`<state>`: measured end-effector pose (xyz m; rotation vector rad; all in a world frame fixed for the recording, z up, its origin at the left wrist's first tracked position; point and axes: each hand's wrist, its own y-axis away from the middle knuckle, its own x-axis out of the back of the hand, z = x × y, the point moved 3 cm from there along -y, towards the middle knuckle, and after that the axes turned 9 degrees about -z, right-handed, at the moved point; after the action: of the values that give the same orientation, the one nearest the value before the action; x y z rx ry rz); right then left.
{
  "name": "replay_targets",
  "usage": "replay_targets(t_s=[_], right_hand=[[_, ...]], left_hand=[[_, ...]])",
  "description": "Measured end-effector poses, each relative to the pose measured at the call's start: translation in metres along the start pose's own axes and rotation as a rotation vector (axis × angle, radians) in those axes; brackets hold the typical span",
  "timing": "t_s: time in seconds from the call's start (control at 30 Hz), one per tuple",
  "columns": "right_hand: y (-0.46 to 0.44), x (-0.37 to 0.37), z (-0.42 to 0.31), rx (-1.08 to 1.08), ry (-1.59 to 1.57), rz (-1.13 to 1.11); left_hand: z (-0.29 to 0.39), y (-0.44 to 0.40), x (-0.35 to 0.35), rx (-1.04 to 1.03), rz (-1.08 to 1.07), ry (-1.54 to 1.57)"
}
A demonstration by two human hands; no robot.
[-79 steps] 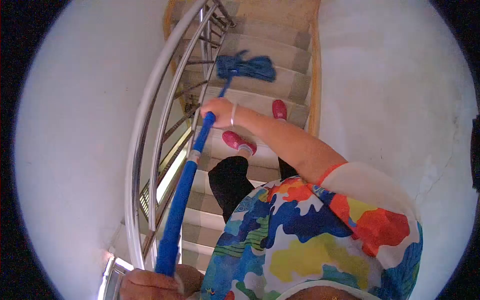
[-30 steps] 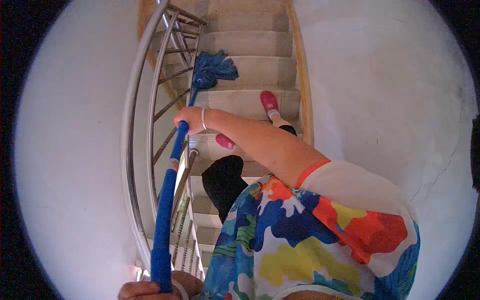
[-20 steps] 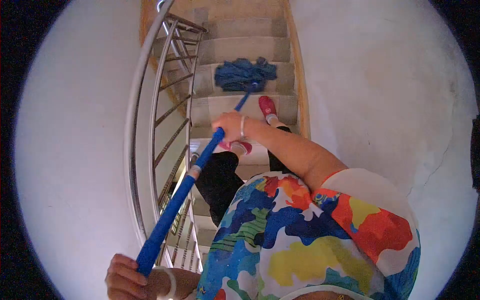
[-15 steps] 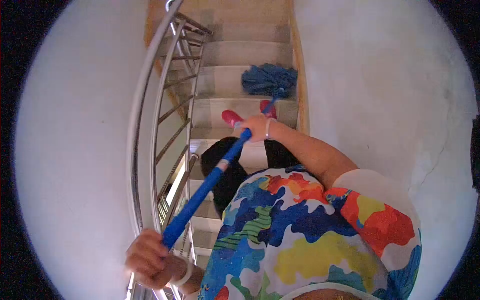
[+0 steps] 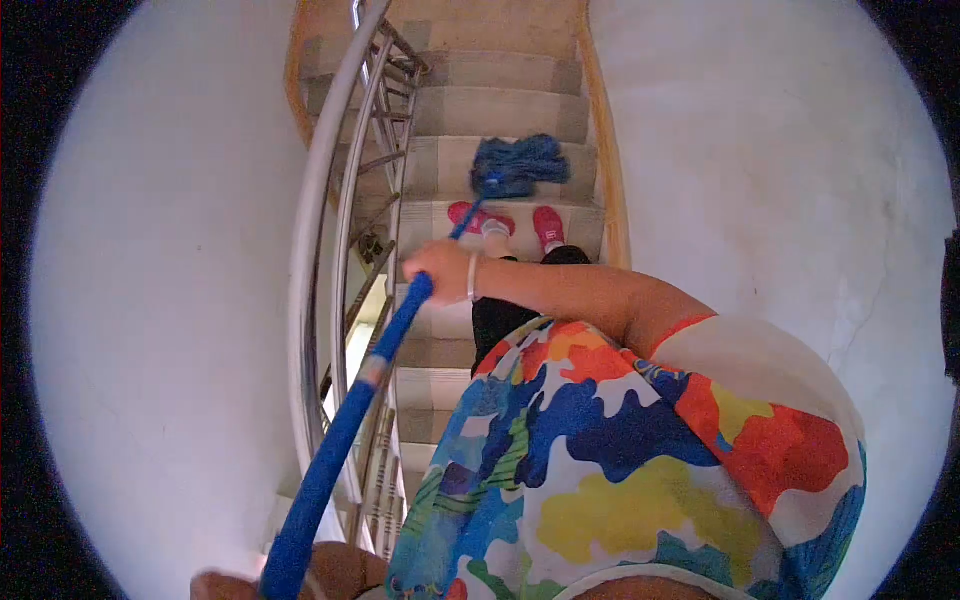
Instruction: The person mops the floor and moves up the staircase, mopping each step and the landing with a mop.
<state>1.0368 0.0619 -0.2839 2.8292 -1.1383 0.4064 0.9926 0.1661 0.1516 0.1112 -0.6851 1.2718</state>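
A blue string mop is held slantwise across my body. Its mop head (image 5: 520, 165) spreads over a stair tread just beyond my pink shoes. My right hand (image 5: 438, 270), with a pale bangle at the wrist, is wrapped round the lower part of the blue mop handle (image 5: 335, 435). At the bottom left edge, my left hand (image 5: 225, 586) is closed around the handle's upper end and partly cut off by the frame.
A metal stair railing (image 5: 318, 260) runs along the left, close to the handle. Carpeted stairs (image 5: 495, 110) extend beyond the mop. A white wall (image 5: 740, 200) with a wooden skirting board (image 5: 605, 140) borders the right side.
The mop head has swung left along the tread. My right hand has shifted left, and my left hand has dropped toward the lower left corner. My left foot's angle has changed.
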Motion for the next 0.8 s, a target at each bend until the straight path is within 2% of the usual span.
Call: replay_targets(t_s=[0.13, 0.2, 0.27, 0.33, 0.37, 0.43, 0.57, 0.63, 0.67, 0.73, 0.77, 0.8], right_hand=[[0.008, 0.033, -0.051, 0.114, -0.087, 0.143], [0.034, 0.054, -0.061, 0.121, -0.123, 0.058], [0.119, 0.095, -0.035, 0.099, -0.13, 0.058], [0.2, 0.131, -0.013, 0.111, -0.065, 0.193], [0.246, 0.146, 0.004, 0.052, -0.039, 0.128], [0.342, 0.18, 0.023, 0.092, -0.03, 0.248], [0.553, 0.265, 0.117, -0.171, 0.134, 0.071], [0.662, 0.306, 0.141, -0.254, 0.139, -0.005], [0.706, 0.322, 0.152, -0.33, 0.138, -0.083], [0.662, 0.351, 0.112, -0.275, 0.127, 0.023], [0.679, 0.363, 0.112, -0.214, 0.133, 0.13], [0.686, 0.367, 0.11, -0.202, 0.128, 0.137]], left_hand=[[0.042, -0.043, -0.091, -0.051, -0.268, 0.092], [0.059, -0.052, -0.135, -0.085, -0.338, 0.146], [0.084, -0.059, -0.206, -0.114, -0.406, 0.226], [0.105, -0.063, -0.265, -0.145, -0.464, 0.31], [0.119, -0.064, -0.295, -0.164, -0.49, 0.353], [0.143, -0.067, -0.363, -0.194, -0.537, 0.439], [0.171, -0.079, -0.5, -0.208, -0.656, 0.609], [0.193, -0.079, -0.578, -0.201, -0.767, 0.684], [0.242, -0.067, -0.637, -0.156, -0.449, 0.635], [0.252, -0.12, -0.591, -0.069, -0.433, 0.613], [0.271, -0.123, -0.604, -0.069, -0.43, 0.601], [0.291, -0.127, -0.61, -0.072, -0.436, 0.552]])
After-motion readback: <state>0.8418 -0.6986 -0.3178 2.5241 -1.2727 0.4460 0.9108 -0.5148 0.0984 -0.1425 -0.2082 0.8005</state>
